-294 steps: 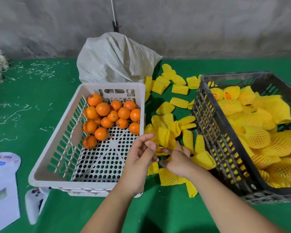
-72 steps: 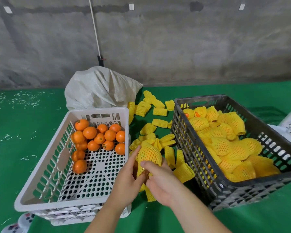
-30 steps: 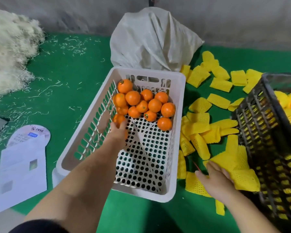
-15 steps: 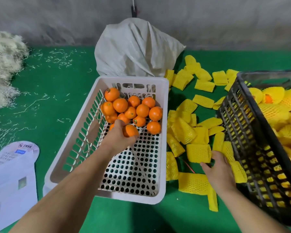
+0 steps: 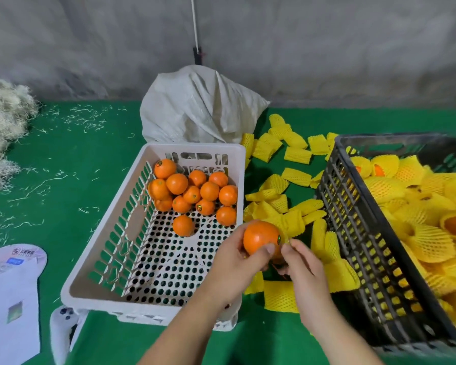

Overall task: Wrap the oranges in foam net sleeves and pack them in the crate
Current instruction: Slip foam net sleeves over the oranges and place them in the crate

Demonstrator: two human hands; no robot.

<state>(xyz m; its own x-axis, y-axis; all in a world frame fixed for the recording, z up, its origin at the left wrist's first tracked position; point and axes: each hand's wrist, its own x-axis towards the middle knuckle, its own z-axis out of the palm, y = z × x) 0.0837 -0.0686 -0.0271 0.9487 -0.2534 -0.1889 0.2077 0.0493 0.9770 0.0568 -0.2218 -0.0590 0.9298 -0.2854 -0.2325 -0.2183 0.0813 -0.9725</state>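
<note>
My left hand (image 5: 232,262) holds a bare orange (image 5: 259,238) just right of the white crate (image 5: 153,304). My right hand (image 5: 302,267) is next to it, fingertips pinched at the orange's right side; what they pinch is hidden. Several bare oranges (image 5: 192,191) lie at the far end of the white crate. The black crate (image 5: 353,233) on the right holds many oranges wrapped in yellow foam net (image 5: 419,233). Loose yellow foam sleeves (image 5: 282,296) are scattered on the green cloth between the crates.
A white woven sack (image 5: 195,114) stands behind the white crate, against the grey wall. A straw pile (image 5: 3,122) is at far left. Printed papers (image 5: 8,299) and a white handheld device (image 5: 61,330) lie at the near left.
My left hand lifted one orange out of the white crate and carried it right, over the sleeves. My right hand left the sleeve pile and came up to meet the orange.
</note>
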